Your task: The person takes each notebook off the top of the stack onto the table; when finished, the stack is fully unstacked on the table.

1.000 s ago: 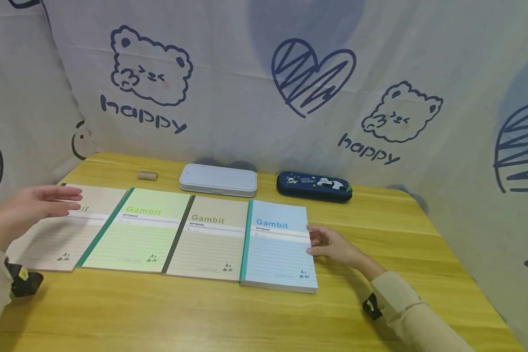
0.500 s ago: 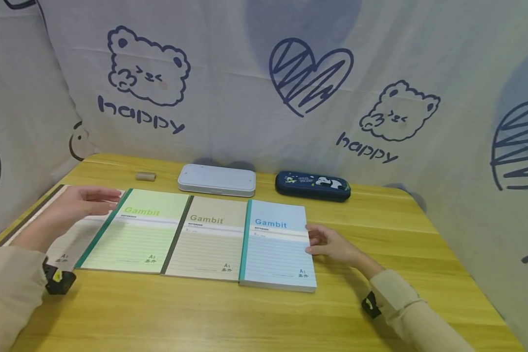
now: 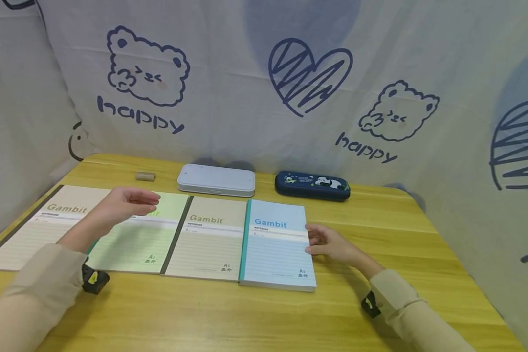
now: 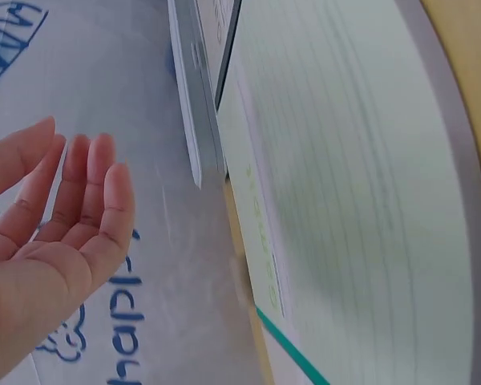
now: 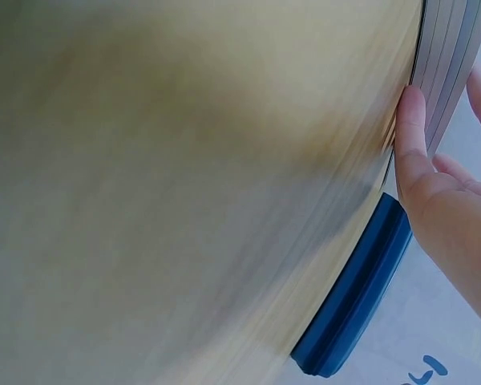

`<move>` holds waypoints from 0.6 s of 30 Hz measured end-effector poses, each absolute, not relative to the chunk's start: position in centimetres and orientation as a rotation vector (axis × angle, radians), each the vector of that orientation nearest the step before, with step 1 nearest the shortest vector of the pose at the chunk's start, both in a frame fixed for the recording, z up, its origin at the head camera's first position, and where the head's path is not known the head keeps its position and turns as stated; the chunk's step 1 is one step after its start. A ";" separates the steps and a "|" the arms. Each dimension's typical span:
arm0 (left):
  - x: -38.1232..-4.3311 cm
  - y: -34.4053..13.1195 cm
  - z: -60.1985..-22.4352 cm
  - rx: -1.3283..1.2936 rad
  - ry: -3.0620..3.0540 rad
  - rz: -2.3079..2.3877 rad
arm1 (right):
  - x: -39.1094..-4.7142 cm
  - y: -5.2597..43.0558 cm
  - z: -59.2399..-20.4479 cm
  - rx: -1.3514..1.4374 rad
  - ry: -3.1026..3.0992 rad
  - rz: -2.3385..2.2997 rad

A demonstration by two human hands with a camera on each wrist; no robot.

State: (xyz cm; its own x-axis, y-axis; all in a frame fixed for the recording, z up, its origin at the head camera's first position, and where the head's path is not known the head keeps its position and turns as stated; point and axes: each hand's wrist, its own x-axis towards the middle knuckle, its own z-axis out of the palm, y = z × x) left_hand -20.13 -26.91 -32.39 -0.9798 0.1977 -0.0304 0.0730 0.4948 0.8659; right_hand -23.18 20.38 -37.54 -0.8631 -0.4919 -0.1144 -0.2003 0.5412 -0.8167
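Note:
My left hand (image 3: 122, 208) hovers above the light green notebook (image 3: 127, 247), fingers loosely bent and holding nothing; in the left wrist view the hand (image 4: 60, 216) is apart from the cover. My right hand (image 3: 332, 245) touches the right edge of the blue notebook (image 3: 279, 254). In the right wrist view, its fingertips rest against the side of a stack of several layers (image 5: 442, 64). Between the blue and green covers lies a beige notebook (image 3: 207, 249) with a dark spine. Another beige notebook (image 3: 31, 239) is at the far left, partly behind my left forearm.
Behind the notebooks stand a white case (image 3: 215, 180) and a dark blue panda pencil case (image 3: 312, 187). A small tan cylinder (image 3: 145, 176) lies at the back left. The wooden table (image 3: 211, 318) meets a printed cloth (image 3: 229, 88) at the back and sides.
My left hand has moved right, from over the far-left beige notebook to over the green one. My right hand and the notebooks have stayed in place.

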 end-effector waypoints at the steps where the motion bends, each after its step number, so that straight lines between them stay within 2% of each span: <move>1: -20.1 -26.5 -32.4 0.260 2.603 1.512 | -23.2 20.4 -37.5 -0.572 2.451 -1.236; 18: -20.2 -19.9 -32.4 0.419 2.587 1.567 | -23.2 20.3 -37.6 -0.580 2.442 -1.255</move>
